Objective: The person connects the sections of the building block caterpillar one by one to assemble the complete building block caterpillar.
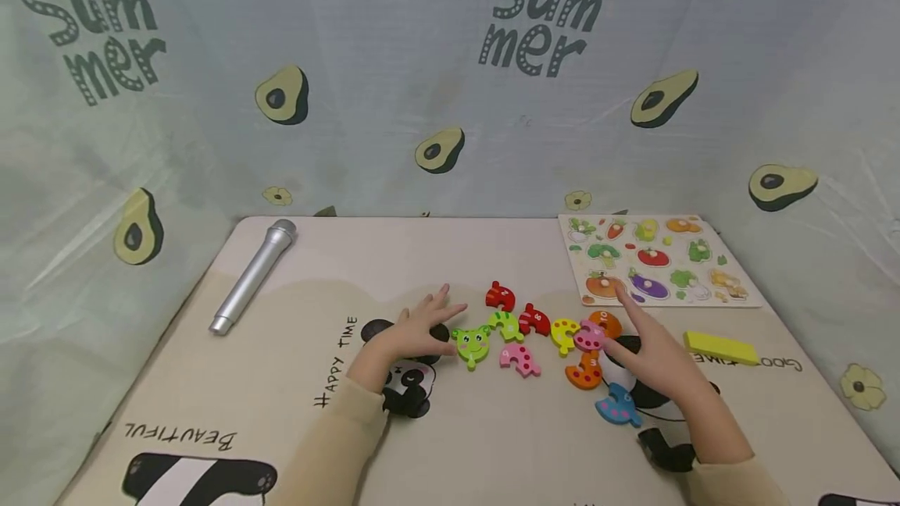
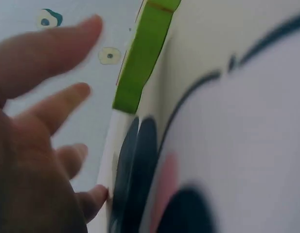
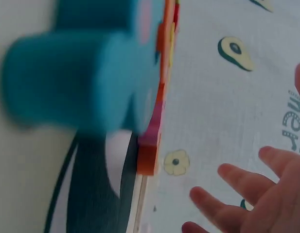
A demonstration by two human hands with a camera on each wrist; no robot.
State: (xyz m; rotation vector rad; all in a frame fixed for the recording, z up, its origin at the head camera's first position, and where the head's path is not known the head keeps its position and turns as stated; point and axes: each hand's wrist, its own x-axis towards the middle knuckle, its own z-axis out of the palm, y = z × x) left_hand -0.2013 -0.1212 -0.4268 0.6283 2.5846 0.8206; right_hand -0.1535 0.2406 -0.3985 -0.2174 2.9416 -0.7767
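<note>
My left hand (image 1: 415, 332) reaches over the tabletop with fingers spread, just left of a green smiling caterpillar-head piece (image 1: 472, 345). In the left wrist view the green piece (image 2: 145, 53) stands beyond the spread fingers. My right hand (image 1: 657, 354) is also spread and holds nothing, at the right end of the group. Near its thumb are a pink spotted piece (image 1: 589, 336), orange pieces (image 1: 584, 371) and a blue piece (image 1: 619, 405). The blue piece (image 3: 67, 77) looms blurred in the right wrist view. Between the hands lie red (image 1: 500, 296), light green (image 1: 506, 325), yellow (image 1: 564, 335) and pink (image 1: 519, 358) pieces.
A silver toy microphone (image 1: 253, 276) lies at the back left. A vegetable puzzle board (image 1: 661, 260) rests at the back right, with a yellow block (image 1: 720, 348) in front of it. A black curved object (image 1: 666, 451) sits by the right wrist. Printed fabric hangs behind the table.
</note>
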